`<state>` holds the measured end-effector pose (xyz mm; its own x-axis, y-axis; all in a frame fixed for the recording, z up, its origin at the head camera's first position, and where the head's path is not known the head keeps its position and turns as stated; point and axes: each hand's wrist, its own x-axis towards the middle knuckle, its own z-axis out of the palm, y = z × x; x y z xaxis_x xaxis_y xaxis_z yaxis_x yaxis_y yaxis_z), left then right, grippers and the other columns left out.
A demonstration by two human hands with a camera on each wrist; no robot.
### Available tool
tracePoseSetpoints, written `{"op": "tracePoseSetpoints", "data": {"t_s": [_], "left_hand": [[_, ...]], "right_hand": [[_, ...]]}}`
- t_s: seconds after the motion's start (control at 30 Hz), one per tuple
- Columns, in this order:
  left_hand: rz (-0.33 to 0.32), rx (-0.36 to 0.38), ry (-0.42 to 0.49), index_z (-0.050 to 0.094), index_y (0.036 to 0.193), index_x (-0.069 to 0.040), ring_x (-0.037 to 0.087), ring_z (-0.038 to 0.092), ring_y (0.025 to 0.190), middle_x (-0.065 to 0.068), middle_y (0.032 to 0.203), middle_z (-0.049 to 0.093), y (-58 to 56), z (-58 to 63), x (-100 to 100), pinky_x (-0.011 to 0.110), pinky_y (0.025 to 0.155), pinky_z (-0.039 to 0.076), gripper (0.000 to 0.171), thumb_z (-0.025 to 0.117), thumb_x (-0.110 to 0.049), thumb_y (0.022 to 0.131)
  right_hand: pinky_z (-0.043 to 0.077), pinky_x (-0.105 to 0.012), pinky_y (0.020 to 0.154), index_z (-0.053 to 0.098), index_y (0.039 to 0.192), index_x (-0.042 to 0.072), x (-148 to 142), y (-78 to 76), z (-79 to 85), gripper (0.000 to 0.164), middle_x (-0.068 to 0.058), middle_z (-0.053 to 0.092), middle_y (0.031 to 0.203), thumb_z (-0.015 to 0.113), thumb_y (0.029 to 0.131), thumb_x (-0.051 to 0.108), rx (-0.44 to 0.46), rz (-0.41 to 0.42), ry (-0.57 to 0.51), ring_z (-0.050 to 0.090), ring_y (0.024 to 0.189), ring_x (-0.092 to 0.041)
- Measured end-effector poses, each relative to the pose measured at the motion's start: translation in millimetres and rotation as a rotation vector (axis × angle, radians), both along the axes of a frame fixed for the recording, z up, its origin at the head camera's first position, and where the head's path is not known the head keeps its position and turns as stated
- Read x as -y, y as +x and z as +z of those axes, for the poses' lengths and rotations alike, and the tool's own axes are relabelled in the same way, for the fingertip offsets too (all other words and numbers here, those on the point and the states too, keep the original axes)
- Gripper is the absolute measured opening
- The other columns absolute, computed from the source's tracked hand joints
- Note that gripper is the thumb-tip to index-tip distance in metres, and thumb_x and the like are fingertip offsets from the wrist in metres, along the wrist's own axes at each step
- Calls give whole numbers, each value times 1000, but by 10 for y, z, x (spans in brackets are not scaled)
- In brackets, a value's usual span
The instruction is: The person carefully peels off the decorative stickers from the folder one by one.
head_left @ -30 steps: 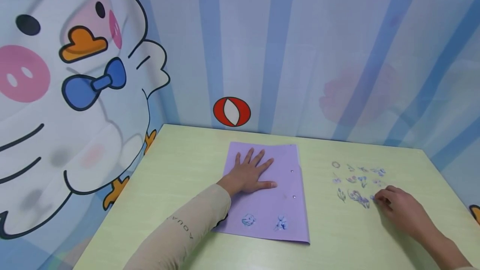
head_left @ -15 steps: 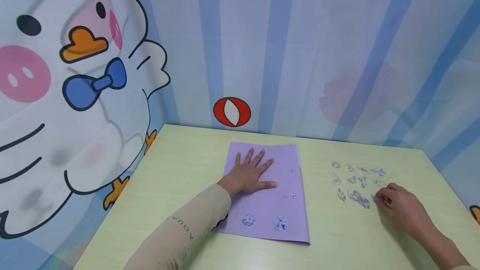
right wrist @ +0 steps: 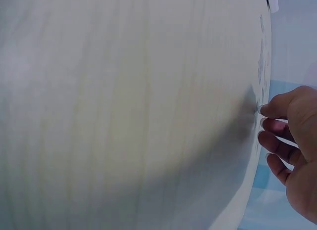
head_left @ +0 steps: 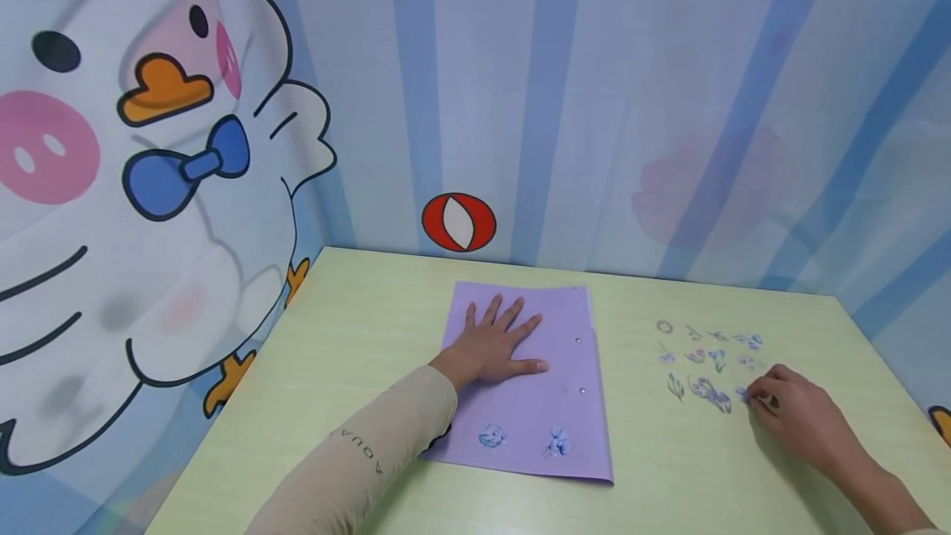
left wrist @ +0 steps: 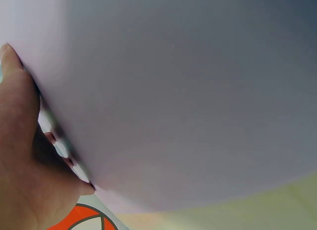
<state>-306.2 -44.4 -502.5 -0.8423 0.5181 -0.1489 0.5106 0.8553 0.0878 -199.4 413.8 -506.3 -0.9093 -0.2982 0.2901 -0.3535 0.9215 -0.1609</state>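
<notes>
My left hand (head_left: pixel 490 351) lies flat with fingers spread on a purple folder (head_left: pixel 538 403). Part of the folder is covered by the hand and sleeve. Two blue flower stickers, one at the left (head_left: pixel 492 436) and one at the right (head_left: pixel 556 442), are near its bottom edge. On the table to the right, my right hand (head_left: pixel 798 411) has its thumb and fingertips pinched at the edge of a small purple flower sticker (head_left: pixel 741 393), partly hidden by them. In the right wrist view, the curled fingers (right wrist: pixel 281 145) are right at the tabletop.
Several more flower stickers (head_left: pixel 717 359) lie in rows on the pale wooden table (head_left: pixel 371 312), just beyond the right hand. Two small shiny dots (head_left: pixel 583 390) sit along the folder's right side. A cartoon duck backdrop (head_left: pixel 475 106) stands behind the table.
The right hand has shifted very slightly to the right at the small purple sticker, its fingertips working at the edge. The left hand and the folder have stayed still.
</notes>
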Motion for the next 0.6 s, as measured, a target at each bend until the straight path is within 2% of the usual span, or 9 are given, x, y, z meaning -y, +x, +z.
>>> {"op": "tracePoseSetpoints", "data": {"t_s": [0.17,0.37,0.6], "left_hand": [[1,-6,1,14,171,-38,39,-2,163,3,179,4,-5,-17,4,70,125,5,92,37,-85,95],[-1,-9,4,15,171,-37,39,-1,163,3,179,5,-2,-14,0,70,125,6,92,37,-85,96],[-1,-12,3,17,171,-36,39,0,163,4,179,7,13,11,0,70,125,7,92,39,-84,96]], "right_hand": [[50,-31,58,76,87,10,13,1,14,13,5,59,84,84,83,1,-33,-1,2,57,70,-11],[41,-30,56,73,86,12,28,9,48,15,9,53,78,82,84,0,-19,-14,0,45,68,-4],[40,-31,57,70,84,14,30,15,51,20,9,52,78,85,83,1,-21,-7,0,44,68,-3]]}}
